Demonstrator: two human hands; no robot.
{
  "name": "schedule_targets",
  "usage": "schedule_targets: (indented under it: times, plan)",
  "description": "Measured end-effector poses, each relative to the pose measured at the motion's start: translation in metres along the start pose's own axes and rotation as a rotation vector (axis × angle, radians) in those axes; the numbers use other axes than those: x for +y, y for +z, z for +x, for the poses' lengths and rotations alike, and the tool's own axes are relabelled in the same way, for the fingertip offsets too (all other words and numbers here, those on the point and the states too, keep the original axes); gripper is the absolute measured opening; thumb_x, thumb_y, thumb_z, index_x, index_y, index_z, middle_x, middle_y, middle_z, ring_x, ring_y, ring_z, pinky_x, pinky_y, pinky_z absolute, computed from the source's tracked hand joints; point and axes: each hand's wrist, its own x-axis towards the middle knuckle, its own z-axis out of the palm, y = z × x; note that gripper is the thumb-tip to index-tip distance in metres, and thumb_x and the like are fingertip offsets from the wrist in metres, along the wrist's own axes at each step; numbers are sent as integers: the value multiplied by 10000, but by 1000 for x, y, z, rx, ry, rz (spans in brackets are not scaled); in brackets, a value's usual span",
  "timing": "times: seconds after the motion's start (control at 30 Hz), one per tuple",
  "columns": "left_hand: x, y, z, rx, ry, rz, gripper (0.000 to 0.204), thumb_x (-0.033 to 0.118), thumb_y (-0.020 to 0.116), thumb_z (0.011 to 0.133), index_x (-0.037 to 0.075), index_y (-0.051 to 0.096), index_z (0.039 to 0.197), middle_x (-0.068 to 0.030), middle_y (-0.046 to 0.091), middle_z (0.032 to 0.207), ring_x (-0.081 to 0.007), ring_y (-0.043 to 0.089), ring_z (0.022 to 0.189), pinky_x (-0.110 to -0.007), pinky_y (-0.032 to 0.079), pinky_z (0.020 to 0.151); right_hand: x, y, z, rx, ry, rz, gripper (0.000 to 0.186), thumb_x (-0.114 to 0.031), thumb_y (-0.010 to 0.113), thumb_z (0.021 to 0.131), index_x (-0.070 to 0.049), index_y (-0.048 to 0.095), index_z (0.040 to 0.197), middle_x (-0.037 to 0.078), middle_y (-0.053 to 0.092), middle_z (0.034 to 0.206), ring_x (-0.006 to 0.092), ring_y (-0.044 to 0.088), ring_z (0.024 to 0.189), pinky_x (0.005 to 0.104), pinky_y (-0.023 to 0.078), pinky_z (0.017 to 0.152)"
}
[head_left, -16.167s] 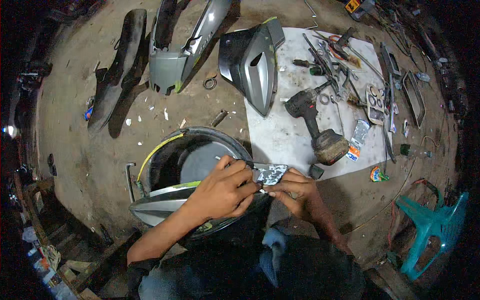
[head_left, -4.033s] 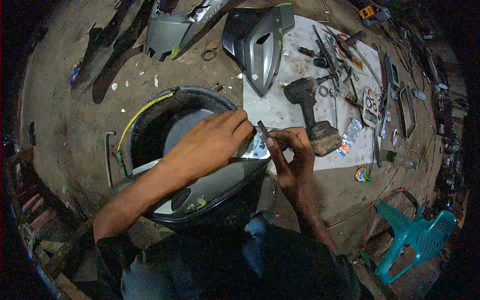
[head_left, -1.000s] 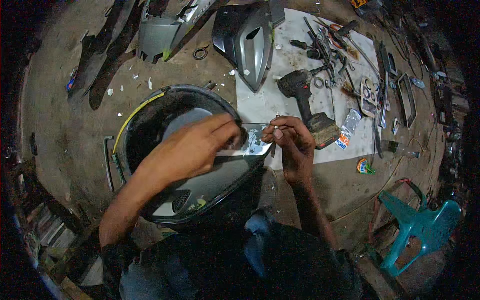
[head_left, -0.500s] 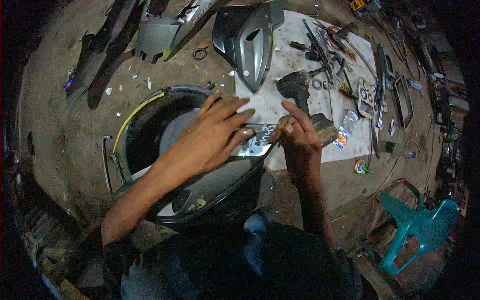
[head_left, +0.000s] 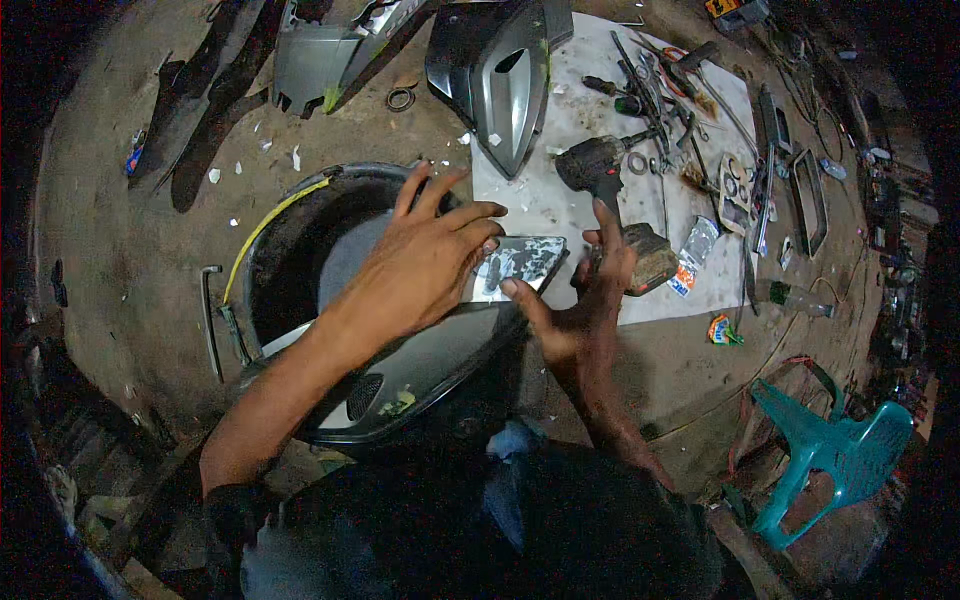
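Note:
A grey plastic motorcycle body panel lies in front of me, its narrow end pointing right. Near that end is a shiny patch of mottled white and silver, like a partly peeled sticker. My left hand rests over the panel with its fingers spread; its thumb tip touches the patch's left side. From the right, my right hand lays its thumb on the patch's lower edge. Its other fingers stretch forward beyond the panel's tip, apart from the thumb. Neither hand shows anything held.
A black tub with a yellow strip stands behind the panel. On a white sheet lie a cordless impact wrench and several hand tools. Other body panels lie at the far side. A teal plastic part is at the right.
My right hand has opened from a bent-finger pose near the panel's tip and set its thumb on the patch. The left hand's fingers have spread slightly, staying over the panel.

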Motion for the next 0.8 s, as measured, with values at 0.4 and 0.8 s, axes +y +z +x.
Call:
schedule_targets:
  times: [0.4,0.8]
  plan:
    - [-4,3,-1,56,-76,59,313,304,543,1119,143,730,1311,-30,529,1644,-433,260,1620,-679,111,1318,6,21,16,118,-109,45,945,-171,953,790,-85,446,1582,162,466,1422,265,491,1162,379,453,909]
    - [-1,5,5,4,-188,141,417,362,438,1156,165,654,1453,-127,617,1361,-402,457,1455,-686,160,1293,14,15,21,94,-218,-95,939,-169,970,752,-79,464,1539,167,486,1423,360,491,1300,468,456,1063]
